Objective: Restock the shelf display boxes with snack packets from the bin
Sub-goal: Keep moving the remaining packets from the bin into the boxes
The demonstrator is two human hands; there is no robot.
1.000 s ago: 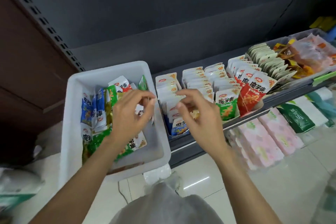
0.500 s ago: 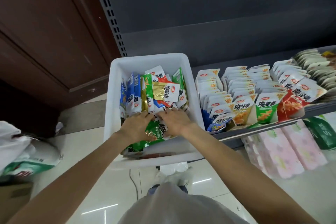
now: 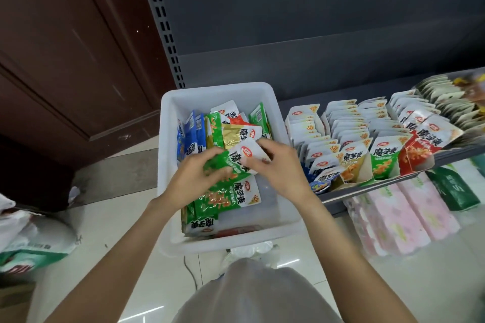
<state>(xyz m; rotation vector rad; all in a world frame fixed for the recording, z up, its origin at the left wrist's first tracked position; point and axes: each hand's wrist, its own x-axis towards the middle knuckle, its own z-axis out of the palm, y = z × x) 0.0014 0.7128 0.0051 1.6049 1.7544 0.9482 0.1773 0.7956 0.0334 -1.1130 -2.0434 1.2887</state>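
Gripping one green packet [image 3: 231, 162] over one white bin [image 3: 168, 139], left hand [image 3: 195, 178] and right hand [image 3: 279, 173] fingers pinch it.

Soft overhead light, floor glare, wide-angle edge bending, blurred corners

One white plastic bin [image 3: 168, 155]. Two hands in it: left hand [image 3: 194, 178], right hand [image 3: 278, 168]. Four display boxes [image 3: 362, 176] side by side on one shelf [image 3: 367, 191]. Bin packets overlap, no exact count: several green packets [image 3: 223, 199], roughly three blue packets [image 3: 193, 134], one gold packet [image 3: 232, 136]. Three pink packs [image 3: 409, 215] below.
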